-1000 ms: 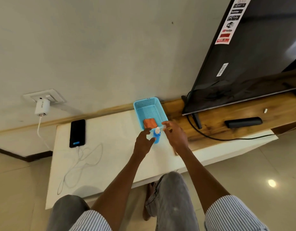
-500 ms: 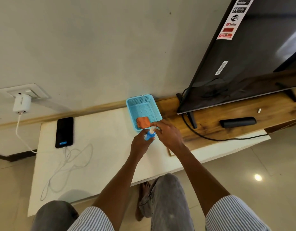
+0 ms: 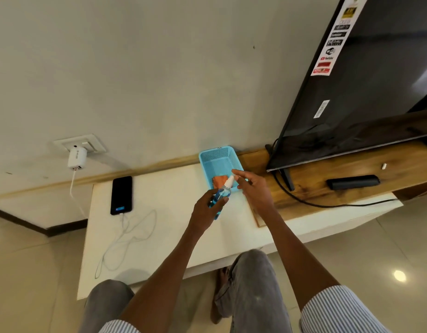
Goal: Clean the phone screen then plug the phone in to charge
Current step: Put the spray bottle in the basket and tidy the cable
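— What are your hands doing?
— My left hand (image 3: 205,210) grips the spray bottle (image 3: 223,191); my right hand (image 3: 252,188) hovers beside its cap, fingers relaxed.
— And the phone (image 3: 121,195)?
— Near the table's (image 3: 164,236) far left corner, cable (image 3: 126,239) attached.

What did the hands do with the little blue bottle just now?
The left hand took hold of the spray bottle and lifted it off the table, tilted. The right hand, which was at its cap, has opened beside it. The phone, cable and orange cloth in the basket stayed put.
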